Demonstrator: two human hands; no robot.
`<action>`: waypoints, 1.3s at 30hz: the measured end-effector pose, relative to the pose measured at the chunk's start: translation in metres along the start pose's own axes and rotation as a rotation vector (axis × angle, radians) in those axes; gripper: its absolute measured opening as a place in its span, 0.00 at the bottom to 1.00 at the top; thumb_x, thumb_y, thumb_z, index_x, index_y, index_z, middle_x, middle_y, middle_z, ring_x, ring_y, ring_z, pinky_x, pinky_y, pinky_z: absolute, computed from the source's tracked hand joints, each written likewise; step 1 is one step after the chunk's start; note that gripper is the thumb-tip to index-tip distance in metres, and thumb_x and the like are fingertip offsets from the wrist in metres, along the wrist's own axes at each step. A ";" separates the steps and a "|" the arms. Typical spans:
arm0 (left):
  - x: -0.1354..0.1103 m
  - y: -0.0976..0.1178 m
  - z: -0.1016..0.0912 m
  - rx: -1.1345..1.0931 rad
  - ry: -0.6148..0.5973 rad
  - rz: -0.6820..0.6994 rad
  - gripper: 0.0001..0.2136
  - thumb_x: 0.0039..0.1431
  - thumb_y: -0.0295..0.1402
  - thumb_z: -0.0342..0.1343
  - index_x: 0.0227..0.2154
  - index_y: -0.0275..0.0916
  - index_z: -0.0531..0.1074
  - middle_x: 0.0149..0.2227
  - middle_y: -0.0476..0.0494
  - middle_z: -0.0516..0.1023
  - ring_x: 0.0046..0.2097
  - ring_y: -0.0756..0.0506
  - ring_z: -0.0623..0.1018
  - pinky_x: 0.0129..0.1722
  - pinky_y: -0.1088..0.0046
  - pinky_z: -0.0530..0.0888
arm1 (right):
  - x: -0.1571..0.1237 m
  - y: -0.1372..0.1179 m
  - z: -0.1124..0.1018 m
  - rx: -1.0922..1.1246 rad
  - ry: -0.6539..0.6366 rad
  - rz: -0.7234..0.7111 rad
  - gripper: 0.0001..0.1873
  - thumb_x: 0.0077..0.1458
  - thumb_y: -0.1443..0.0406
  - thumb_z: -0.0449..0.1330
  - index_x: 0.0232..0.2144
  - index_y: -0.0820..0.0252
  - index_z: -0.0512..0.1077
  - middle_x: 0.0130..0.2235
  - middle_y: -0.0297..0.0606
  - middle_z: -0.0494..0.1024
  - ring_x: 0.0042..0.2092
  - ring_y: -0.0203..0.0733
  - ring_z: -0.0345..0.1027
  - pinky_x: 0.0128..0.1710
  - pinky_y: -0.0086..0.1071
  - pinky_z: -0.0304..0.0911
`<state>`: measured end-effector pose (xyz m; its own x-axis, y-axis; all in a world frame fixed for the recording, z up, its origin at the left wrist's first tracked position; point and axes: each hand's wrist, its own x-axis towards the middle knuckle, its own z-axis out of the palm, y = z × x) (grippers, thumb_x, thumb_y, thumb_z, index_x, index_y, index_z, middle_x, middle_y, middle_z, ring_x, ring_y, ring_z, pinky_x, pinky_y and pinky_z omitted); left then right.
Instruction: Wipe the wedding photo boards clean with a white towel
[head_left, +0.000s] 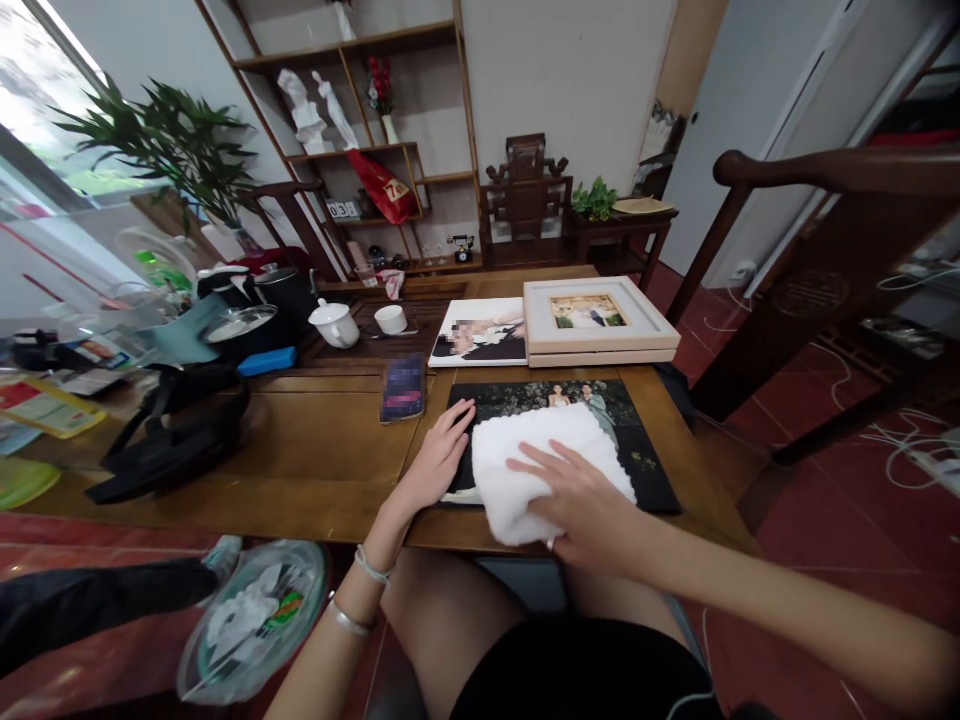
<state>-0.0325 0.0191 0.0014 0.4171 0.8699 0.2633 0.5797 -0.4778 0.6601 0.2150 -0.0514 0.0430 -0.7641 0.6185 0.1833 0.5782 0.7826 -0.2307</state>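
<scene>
A dark photo print [637, 450] lies flat near the front edge of the wooden table [315, 450]. My right hand [585, 505] rests flat, fingers spread, on a folded white cloth [517, 460] that covers the print's lower left. My left hand [439, 460] lies open on the print's left edge, fingers stretched forward, pressing it down.
Behind the print lie another photo print [480, 335] and a stack of framed photos [596, 320]. A phone [403, 388] sits to the left, with a black bag [172, 430], cups [336, 325], a kettle [281, 290] and a blue case [268, 361]. A bin [255, 615] stands below.
</scene>
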 end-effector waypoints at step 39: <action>0.001 -0.001 -0.002 -0.089 0.033 -0.001 0.20 0.66 0.37 0.41 0.58 0.42 0.63 0.64 0.41 0.59 0.66 0.43 0.56 0.65 0.57 0.53 | 0.027 -0.037 0.007 -0.127 0.029 0.045 0.14 0.51 0.68 0.59 0.41 0.60 0.75 0.57 0.52 0.66 0.59 0.59 0.56 0.55 0.52 0.54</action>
<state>-0.0341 0.0211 0.0023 0.3925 0.8748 0.2841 0.5151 -0.4649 0.7201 0.1712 -0.0644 0.0498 -0.7292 0.6532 0.2040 0.6443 0.7558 -0.1170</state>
